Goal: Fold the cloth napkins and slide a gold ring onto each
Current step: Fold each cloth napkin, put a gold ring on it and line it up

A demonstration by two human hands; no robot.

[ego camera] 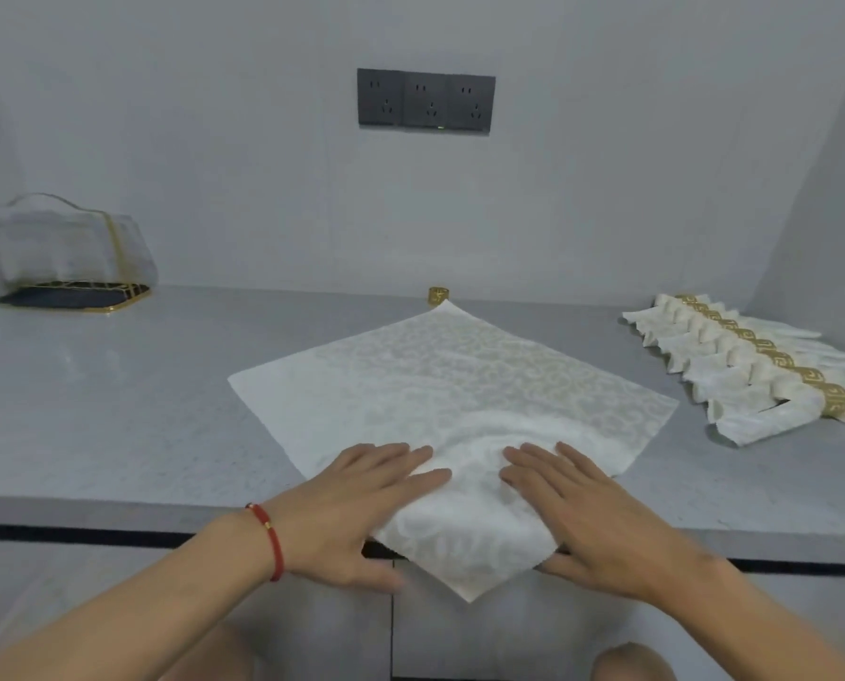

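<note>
A pale grey speckled surface [115,410] is seen running across the view from left to right, backed by a plain light grey wall [214,140]. A dark triple socket panel [426,101] is set into the wall above the middle of the surface, with a small green light at its lower edge. Below the near edge of the surface, a dark gap and grey cabinet fronts are shown.

A white patterned napkin [459,385] is laid out flat in the middle of the surface, turned as a diamond, with its near corner hanging over the near edge. Its near part is pressed by the left hand [356,503] and the right hand [592,513], laid flat side by side with the fingers straight and released; the thumbs are held at the overhanging edges. A red cord bracelet [270,538] is worn on the left wrist.

A single gold ring [438,295] is stood at the far corner of the napkin, close to the wall. At the far right, a row of folded napkins [734,380] is arranged, each one banded by a gold ring, the row slanting from far to near right. At the far left, a clear holder [66,253] with gold trim and a dark base is placed against the wall. Bare knees are visible at the bottom of the view.
</note>
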